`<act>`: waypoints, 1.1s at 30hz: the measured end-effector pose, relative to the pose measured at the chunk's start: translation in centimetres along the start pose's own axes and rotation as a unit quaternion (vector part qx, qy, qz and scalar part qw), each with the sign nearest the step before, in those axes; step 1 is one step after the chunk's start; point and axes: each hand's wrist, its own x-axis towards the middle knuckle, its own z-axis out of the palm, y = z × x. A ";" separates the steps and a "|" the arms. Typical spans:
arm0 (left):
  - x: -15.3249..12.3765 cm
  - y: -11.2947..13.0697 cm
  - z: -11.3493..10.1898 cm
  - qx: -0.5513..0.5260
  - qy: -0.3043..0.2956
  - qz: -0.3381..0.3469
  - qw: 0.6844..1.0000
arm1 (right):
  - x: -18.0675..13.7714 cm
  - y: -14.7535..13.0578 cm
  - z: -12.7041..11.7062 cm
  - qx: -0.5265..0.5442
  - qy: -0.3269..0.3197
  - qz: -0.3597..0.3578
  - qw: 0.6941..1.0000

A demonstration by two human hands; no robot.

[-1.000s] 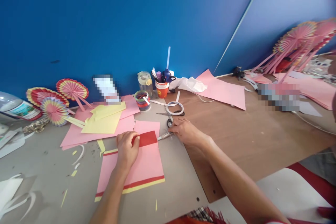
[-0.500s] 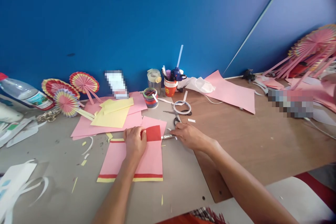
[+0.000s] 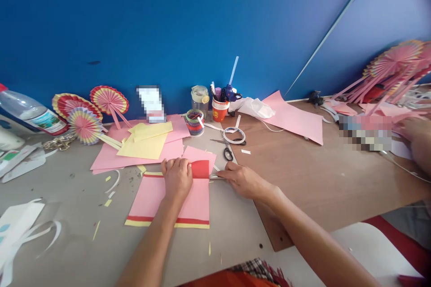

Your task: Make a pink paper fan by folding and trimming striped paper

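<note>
A pink paper sheet [image 3: 198, 204] with red and yellow edge bands lies in front of me on the grey tabletop. My left hand [image 3: 177, 178] presses down on its top edge, fingers curled over the folded-back red flap [image 3: 201, 169]. My right hand [image 3: 240, 179] rests just right of the sheet, fingers closed on a thin metal tool [image 3: 214, 177] whose tip touches the red flap; I cannot tell what tool it is.
Black-handled scissors [image 3: 228, 153] and a tape ring [image 3: 233, 136] lie behind my hands. An orange cup of pens [image 3: 218, 110], a jar [image 3: 200, 99], pink and yellow sheets [image 3: 144, 148], and paper fans [image 3: 85, 114] line the blue wall. Another person's hand [image 3: 419, 141] shows at far right.
My right hand with the tool has slid left against the sheet's edge. My left hand stays pressed on the red flap. The camera view shifted.
</note>
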 end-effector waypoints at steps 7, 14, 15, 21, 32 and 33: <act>-0.2 0.1 -0.5 0.009 -0.016 0.016 1.000 | 0.1 0.6 0.8 -0.043 0.014 -0.021 0.999; 0.1 1.0 -3.0 -0.048 -0.114 0.184 0.975 | 0.1 0.4 0.5 -0.044 0.015 -0.026 0.999; 0.1 1.0 -3.0 -0.064 -0.149 0.207 0.965 | 0.2 0.3 0.5 -0.044 0.014 -0.025 0.999; -0.2 -0.3 -1.7 -0.103 -0.249 0.235 0.934 | 0.1 0.7 0.8 -0.074 0.017 -0.039 0.996; -0.6 -1.4 -0.8 -0.116 -0.246 0.247 0.930 | -1.0 1.2 0.7 -0.056 0.032 -0.041 0.997; -0.6 -1.4 -0.9 -0.117 -0.248 0.244 0.930 | -1.1 1.2 0.8 -0.048 0.032 -0.041 0.997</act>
